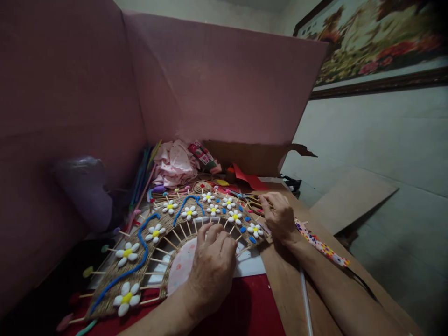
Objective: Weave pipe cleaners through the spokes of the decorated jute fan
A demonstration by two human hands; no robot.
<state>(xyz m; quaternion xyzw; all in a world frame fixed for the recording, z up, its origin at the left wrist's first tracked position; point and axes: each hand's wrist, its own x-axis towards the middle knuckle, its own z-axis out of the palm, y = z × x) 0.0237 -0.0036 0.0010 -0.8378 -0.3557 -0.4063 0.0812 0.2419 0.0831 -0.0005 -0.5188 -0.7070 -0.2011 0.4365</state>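
A half-round fan-shaped craft of wound twine and wooden sticks (163,205) lies in front of me. White clay flowers with yellow centres (126,298), blue wavy clay strips (143,240) and small blue clay dots (242,229) decorate it. My left hand (215,266) is over its inner edge, fingers curled together; what the fingertips hold, if anything, is hidden. My right hand (278,217) is closed in a pinch by the craft's right end. Whatever sits in that pinch is too small to make out. Scissors (257,205) lie just beside it.
Behind the craft are crumpled pink cloth (177,163), a ball of twine (202,186) and red paper (248,177). A flower-patterned glue gun or similar tool with a black cord (322,247) lies by my right forearm. Pink panels (224,84) enclose the back and left.
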